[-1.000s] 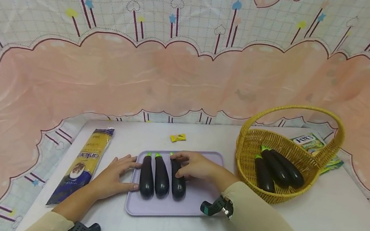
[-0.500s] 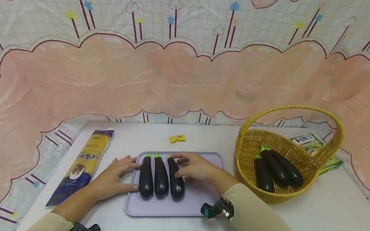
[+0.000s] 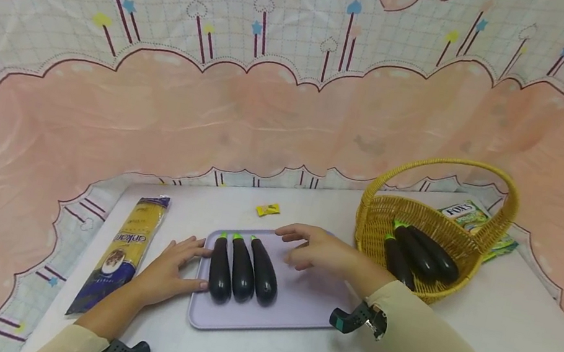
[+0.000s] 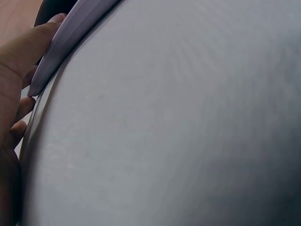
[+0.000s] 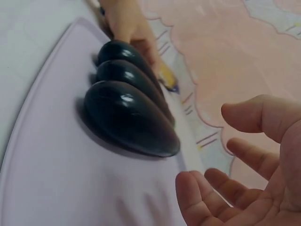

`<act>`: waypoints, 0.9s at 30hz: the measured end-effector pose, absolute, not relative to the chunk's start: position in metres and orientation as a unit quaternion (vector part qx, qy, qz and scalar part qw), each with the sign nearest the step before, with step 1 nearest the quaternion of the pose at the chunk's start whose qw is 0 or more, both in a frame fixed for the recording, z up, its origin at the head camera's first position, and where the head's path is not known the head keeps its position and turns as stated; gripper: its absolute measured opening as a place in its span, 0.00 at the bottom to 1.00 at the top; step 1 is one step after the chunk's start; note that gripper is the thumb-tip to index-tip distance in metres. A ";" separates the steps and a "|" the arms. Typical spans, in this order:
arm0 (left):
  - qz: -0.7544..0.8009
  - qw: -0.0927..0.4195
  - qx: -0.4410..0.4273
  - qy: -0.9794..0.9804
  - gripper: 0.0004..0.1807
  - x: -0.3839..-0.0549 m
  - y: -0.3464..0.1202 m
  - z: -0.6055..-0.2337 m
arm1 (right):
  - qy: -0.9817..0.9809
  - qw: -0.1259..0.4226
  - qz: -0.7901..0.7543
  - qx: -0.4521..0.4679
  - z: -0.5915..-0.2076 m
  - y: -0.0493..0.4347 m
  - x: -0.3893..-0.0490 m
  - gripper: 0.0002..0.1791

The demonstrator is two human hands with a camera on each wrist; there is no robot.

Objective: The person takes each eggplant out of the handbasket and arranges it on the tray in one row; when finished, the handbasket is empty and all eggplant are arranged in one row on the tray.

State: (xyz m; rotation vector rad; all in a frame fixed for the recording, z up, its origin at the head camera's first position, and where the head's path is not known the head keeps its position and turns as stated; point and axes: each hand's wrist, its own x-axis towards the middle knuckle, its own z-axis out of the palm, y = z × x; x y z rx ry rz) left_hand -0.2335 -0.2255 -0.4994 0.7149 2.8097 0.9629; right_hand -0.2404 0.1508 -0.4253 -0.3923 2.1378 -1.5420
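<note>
Three eggplants (image 3: pixel 243 271) lie side by side on the tray (image 3: pixel 296 304). The left hand (image 3: pixel 170 269), fingers spread at its rim, probably steadies it; the right hand (image 3: pixel 318 251) hovers empty, fingers apart.

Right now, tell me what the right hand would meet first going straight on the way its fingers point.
Probably the rightmost eggplant on the tray, toward its far end. How high the right hand sits is hard to judge, so it could pass over instead.
</note>
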 end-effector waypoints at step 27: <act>0.319 0.039 0.244 0.915 0.41 -0.236 -0.227 -0.498 | 0.771 0.253 -0.548 -0.204 -0.388 0.263 -0.203 0.31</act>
